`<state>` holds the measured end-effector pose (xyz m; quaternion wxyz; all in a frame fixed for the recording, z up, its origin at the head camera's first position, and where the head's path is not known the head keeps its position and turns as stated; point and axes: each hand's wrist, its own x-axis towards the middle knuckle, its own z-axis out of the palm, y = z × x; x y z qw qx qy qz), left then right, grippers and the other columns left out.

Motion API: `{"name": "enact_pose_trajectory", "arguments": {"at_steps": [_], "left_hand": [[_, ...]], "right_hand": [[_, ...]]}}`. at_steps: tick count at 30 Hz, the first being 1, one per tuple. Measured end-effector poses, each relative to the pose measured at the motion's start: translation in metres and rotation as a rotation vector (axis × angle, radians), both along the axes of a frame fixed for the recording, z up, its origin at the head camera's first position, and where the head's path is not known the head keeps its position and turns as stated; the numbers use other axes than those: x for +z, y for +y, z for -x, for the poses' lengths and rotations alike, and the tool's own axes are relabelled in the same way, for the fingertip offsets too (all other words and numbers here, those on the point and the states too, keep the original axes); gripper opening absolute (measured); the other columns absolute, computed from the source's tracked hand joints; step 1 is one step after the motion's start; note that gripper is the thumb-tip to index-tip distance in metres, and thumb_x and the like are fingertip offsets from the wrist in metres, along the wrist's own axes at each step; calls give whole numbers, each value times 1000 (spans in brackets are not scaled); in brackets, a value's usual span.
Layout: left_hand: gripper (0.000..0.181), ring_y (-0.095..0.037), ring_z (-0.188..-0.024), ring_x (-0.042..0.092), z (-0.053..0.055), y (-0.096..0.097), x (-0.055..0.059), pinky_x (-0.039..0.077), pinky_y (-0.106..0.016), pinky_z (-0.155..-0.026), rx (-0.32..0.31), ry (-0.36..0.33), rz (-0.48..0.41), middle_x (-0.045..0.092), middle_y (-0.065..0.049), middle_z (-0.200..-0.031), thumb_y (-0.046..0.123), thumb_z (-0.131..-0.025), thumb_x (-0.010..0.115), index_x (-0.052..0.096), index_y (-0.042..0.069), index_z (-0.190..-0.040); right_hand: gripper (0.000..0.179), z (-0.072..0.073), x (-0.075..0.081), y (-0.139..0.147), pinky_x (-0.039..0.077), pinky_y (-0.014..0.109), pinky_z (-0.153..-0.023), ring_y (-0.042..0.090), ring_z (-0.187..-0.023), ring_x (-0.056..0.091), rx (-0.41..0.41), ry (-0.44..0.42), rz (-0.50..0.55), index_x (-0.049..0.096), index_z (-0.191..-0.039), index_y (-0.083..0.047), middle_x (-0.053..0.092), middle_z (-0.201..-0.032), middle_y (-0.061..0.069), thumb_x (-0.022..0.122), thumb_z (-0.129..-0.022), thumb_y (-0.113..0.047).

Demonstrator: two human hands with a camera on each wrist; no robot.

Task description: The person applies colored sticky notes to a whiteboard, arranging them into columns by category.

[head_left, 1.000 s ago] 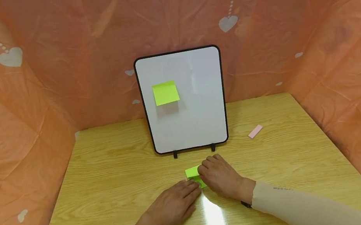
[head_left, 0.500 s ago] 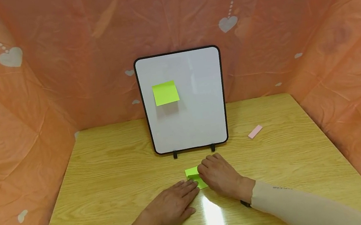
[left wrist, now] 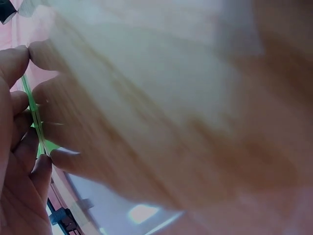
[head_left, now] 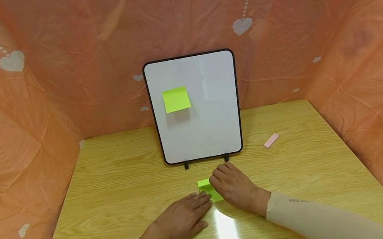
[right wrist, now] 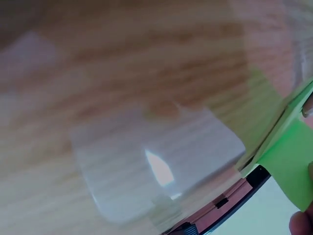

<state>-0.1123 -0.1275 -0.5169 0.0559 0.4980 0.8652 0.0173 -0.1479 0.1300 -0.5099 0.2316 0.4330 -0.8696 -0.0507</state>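
A bright green sticky-note pad lies on the wooden table in front of the whiteboard. My left hand rests flat, its straight fingertips pressing the pad's left front part. Curled fingers of my right hand grip the right side of the top sticky note, which bends up from the pad. In the right wrist view that green sheet curves away from the pad's edge near the fingers. The left wrist view shows the pad's thin green edge beside the left fingers. The right fingertips are largely hidden in the head view.
A black-framed whiteboard stands upright on small black feet behind the hands. One green sticky note is stuck on its left half. A small pink strip lies right of the board. Orange cloth surrounds the table.
The right hand keeps its grip with barely any shift, while the lifted sheet has bent further back and its bright upper strip looks narrower. The left hand has slid very slightly left.
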Motion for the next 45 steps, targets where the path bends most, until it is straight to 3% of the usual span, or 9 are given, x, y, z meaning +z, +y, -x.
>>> {"name": "enact_pose_trajectory", "arguments": {"at_steps": [4,9,12,15,19,22,30,37,45], "left_hand": [[58,-18,-156,39,0,1,0,33,-35,-129,3,-4,-2,40,-2,-169,45,-114,40,44,13,-162],[58,-17,-157,37,-1,0,0,32,-35,-130,15,-20,-1,39,-2,-169,45,-114,41,43,14,-163],[58,-18,-157,37,-2,0,0,32,-36,-130,16,-29,-10,39,-2,-169,44,-114,42,43,13,-163],[57,-17,-156,38,-2,0,-1,32,-36,-129,11,-29,-23,41,-3,-169,43,-114,43,44,12,-162],[55,-17,-155,41,-3,0,-2,34,-35,-128,-6,-11,-34,44,-4,-166,41,-114,45,47,11,-160],[54,-17,-154,42,-4,0,-2,35,-35,-128,-14,-4,-33,46,-4,-165,40,-114,46,48,11,-159],[52,-18,-153,44,-7,0,-3,37,-35,-127,-32,31,-53,48,-5,-164,37,-113,48,50,10,-158],[52,-18,-155,41,-8,0,-1,36,-35,-128,-14,-32,-55,45,-4,-166,35,-114,46,47,10,-160],[51,-18,-154,42,-9,0,1,37,-35,-127,-17,-22,-46,46,-4,-165,35,-114,47,49,10,-159]], "right_hand": [[48,1,0,-1,49,37,-89,22,-92,55,-14,-5,10,53,-95,-12,59,-96,3,9,-115,-13],[18,4,3,-1,48,36,-84,24,-91,54,-38,-16,23,53,-95,-11,58,-94,4,44,-110,-11],[11,8,5,-1,47,35,-82,23,-90,52,-61,-18,31,54,-94,-11,58,-92,3,58,-104,-10],[14,10,6,-1,44,33,-78,23,-88,50,-72,-15,47,55,-93,-11,57,-90,3,54,-107,-11],[38,13,6,-2,41,32,-75,22,-84,48,-81,-10,71,55,-90,-12,56,-87,2,27,-116,-16],[45,14,6,-2,41,31,-75,21,-83,48,-98,-17,72,56,-90,-12,56,-87,1,20,-117,-18],[18,19,7,-3,44,31,-77,20,-83,51,-128,-54,105,59,-90,-13,58,-86,0,64,-106,-20],[16,23,9,-3,48,33,-78,20,-86,57,-151,-97,143,62,-93,-13,63,-90,0,71,-103,-22],[14,26,11,-3,51,34,-80,19,-86,58,-179,-132,172,65,-94,-13,65,-89,0,75,-100,-21]]}}
